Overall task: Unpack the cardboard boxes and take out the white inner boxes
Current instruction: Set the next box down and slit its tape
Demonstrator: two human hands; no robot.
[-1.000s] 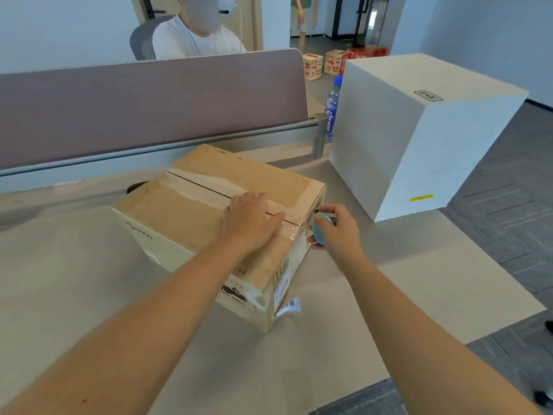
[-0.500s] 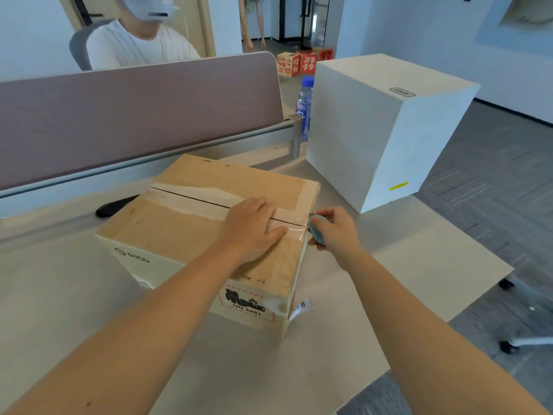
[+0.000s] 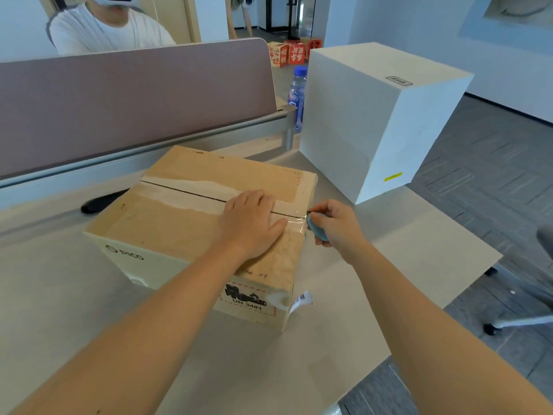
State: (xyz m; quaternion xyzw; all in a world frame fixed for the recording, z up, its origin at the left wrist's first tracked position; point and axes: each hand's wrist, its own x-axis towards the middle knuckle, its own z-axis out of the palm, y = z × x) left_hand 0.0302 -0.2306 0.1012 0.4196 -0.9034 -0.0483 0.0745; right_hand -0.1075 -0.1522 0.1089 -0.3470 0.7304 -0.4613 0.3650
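A taped brown cardboard box (image 3: 179, 223) lies closed on the grey desk (image 3: 74, 310), its centre seam running toward me and to the right. My left hand (image 3: 251, 223) rests flat on the box top, fingers straight, across the taped seam near its right end. At the box's right top edge my right hand (image 3: 336, 226) grips a small teal cutter (image 3: 317, 230), its tip touching the tape where the seam meets the edge. A large white box (image 3: 374, 121) stands on the desk behind and to the right.
A mauve desk divider (image 3: 134, 100) runs along the back, with a person in a white shirt (image 3: 104, 28) seated beyond it. A blue-capped water bottle (image 3: 297, 97) stands beside the white box. A dark object (image 3: 101, 202) lies left of the cardboard box. The desk's right edge drops to carpet.
My right hand has brought the cutter up from the box's side to the top edge at the seam. My left hand stays pressed on the lid; my view has shifted closer.
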